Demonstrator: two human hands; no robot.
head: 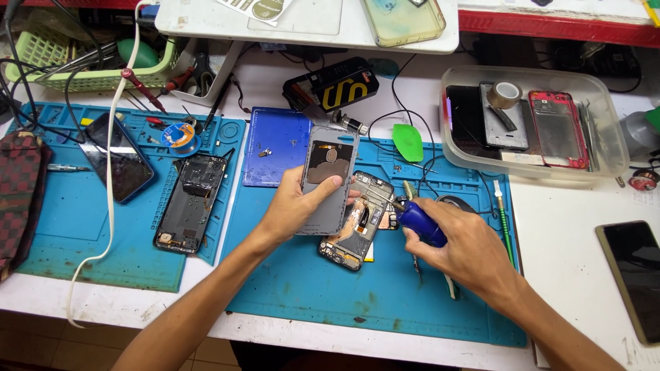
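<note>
- Head view, hands: left hand (292, 206) is closed around a grey phone back cover (328, 180), thumb across its inner face, holding it tilted up above the blue work mat (309, 288). Right hand (462, 249) is closed around the blue handle of a small screwdriver (421, 221), its tip pointing at the opened phone.
- Head view, work piece: opened phone (357, 230) lies flat on the mat just beneath the lifted cover, between the two hands, its inner boards and copper-coloured parts exposed.
- Head view, progress: judging from this layout, the cover is already off and the inside is laid bare; the inner parts appear to sit in place, so work on them seems not yet far along.
- Head view, surroundings: a second opened phone (191, 203) and a dark-screened phone (122, 165) rest on the left mat; a clear plastic tray (612, 148) at upper right holds phone frames and a tape roll (504, 94); a green pry pick (408, 142) lies on the mat behind the hands; another phone (636, 278) lies on the white surface at far right.
</note>
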